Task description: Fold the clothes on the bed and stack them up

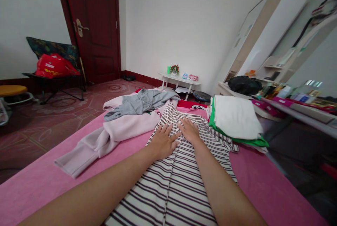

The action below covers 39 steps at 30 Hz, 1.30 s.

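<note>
A white garment with dark stripes (184,180) lies spread out on the pink bed cover (126,155), with a seam running down its middle. My left hand (163,141) rests flat on its upper part, fingers spread. Close beside it, my right hand (189,130) also lies flat on the striped cloth, fingers stretched forward. Neither hand grips anything. Left of the stripes is a pale pink sweatshirt (123,129) with one sleeve stretched toward me. A crumpled grey garment (143,103) lies on top of it.
Folded clothes, a white one (235,117) over a green one (264,141), are stacked at right. A dressing table (310,113) with bottles stands beyond them. Far off are a low white table (179,78), a chair with a red bag (54,66) and a dark red door (97,25).
</note>
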Available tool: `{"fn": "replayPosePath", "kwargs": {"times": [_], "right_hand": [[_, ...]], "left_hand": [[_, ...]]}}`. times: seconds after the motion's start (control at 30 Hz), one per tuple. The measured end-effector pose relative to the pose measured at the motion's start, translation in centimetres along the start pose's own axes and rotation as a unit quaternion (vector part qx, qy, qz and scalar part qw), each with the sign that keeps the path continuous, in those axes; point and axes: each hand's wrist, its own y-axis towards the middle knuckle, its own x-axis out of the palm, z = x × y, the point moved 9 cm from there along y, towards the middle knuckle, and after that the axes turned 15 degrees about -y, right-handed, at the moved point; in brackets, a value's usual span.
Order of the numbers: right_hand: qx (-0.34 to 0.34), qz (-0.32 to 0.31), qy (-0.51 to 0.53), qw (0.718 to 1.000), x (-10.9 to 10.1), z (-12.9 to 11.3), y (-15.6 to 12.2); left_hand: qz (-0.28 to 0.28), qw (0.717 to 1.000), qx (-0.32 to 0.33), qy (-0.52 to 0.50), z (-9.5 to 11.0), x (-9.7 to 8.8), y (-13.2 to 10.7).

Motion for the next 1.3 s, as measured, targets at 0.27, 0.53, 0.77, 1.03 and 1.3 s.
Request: {"fn": "replayPosePath", "kwargs": {"times": [0.27,0.53,0.77,1.03,1.3], "right_hand": [[0.039,0.194,0.167,0.966,-3.1,8.3,-7.3],[0.426,0.245,0.194,0.849,-3.6,22.4,-14.6],[0.292,0.151,0.402,0.855,-4.8,14.6,-9.3],[-0.089,0.031,0.543,0.835,-15.3,-2.6,-10.6],[0.036,-0.109,0.134,0.984,-8.9,3.6,-25.4]], "left_hand": [[0.019,1.000,0.005,-0.010,-0.1,0.0,-0.2],[0.020,1.000,-0.007,-0.017,0.0,-0.4,-0.5],[0.027,0.999,0.011,-0.028,0.2,-0.7,-0.7],[0.040,0.991,0.093,-0.093,0.8,-2.0,-0.9],[0.060,0.978,0.085,-0.180,0.9,-2.3,-0.4]]}}
